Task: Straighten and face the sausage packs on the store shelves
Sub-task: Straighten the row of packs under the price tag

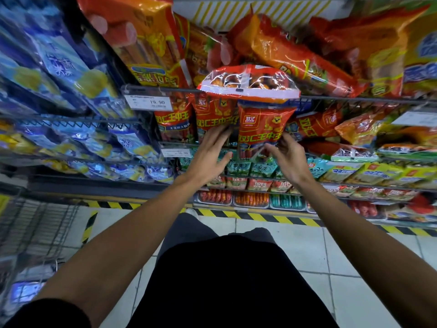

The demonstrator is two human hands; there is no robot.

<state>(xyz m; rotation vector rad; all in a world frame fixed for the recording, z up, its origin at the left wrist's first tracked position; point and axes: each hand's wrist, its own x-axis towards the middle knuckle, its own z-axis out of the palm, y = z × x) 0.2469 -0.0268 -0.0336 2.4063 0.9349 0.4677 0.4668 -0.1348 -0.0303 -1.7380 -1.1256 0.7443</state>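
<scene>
While both arms are reaching up from the bottom corners, the front sausage pack (262,129) is standing upright just above centre, on the middle wire shelf (354,98). It is showing a glossy red face with big yellow characters, a small white-and-red logo square at its upper left, and a cartoon bear at its upper right. Lying across its top, toward twelve o'clock, a clear-windowed red bag (248,82) is resting over the shelf's front wire. Matching red packs (212,114) are standing at its nine o'clock side, and others are leaning askew at three o'clock.

The left hand (210,152) is sitting at eight o'clock from the pack, fingers straight and spread, fingertips touching the neighbouring red pack, gripping nothing. The right hand (287,159) is hovering at five o'clock, its fingers loosely curved toward the pack's lower right edge and its thumb pointing at the bottom; whether it is actually pinching the pack I cannot tell.

A price tag (149,101) reading 19.90 is hanging at ten o'clock.
</scene>
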